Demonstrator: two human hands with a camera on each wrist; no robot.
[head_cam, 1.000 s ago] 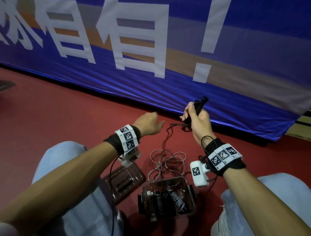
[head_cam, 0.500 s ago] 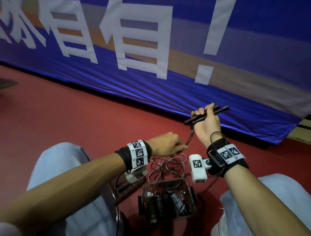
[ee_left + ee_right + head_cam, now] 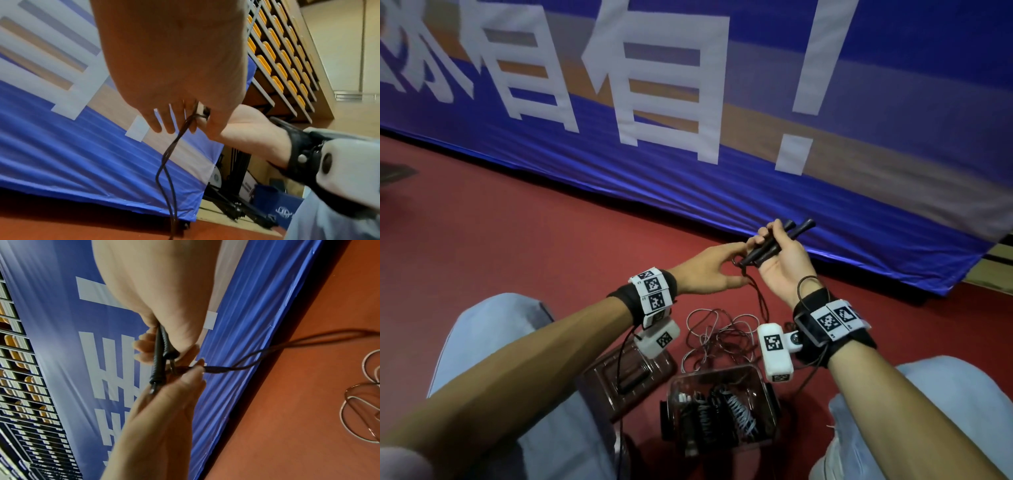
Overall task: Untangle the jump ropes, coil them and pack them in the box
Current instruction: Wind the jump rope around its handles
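From the head view, the right hand [image 3: 784, 270] grips a pair of black handles [image 3: 774, 245], fingers curled round them so their far ends point up toward the blue banner [image 3: 688, 192]; half a second ago the handles lay nearly level and higher, and now they tilt steeply. The left hand [image 3: 709, 270], which was lower and closed over the heap of cord then, has risen to meet the right hand and pinches the dark cord [image 3: 758, 294] just below the near ends of the handles. That cord drops to a loose tangle of rope [image 3: 719, 335] on the red floor [image 3: 517, 240], just beyond the clear box [image 3: 767, 404], which already holds coiled ropes [image 3: 722, 418]; the lid [image 3: 626, 373] lies to its left. From the left wrist view, the left hand [image 3: 174, 65] fills the top, fingers [image 3: 170, 123] pointing down, with the cord [image 3: 168, 162] running from between them toward the floor beside the right hand [image 3: 246, 126]. From the right wrist view, the right hand [image 3: 164, 296] clasps the handles [image 3: 159, 356], and the left hand [image 3: 164, 410] nips the cord [image 3: 236, 366] between thumb and fingertip at their ends; grey loops of rope [image 3: 362, 410] lie on the floor at right.
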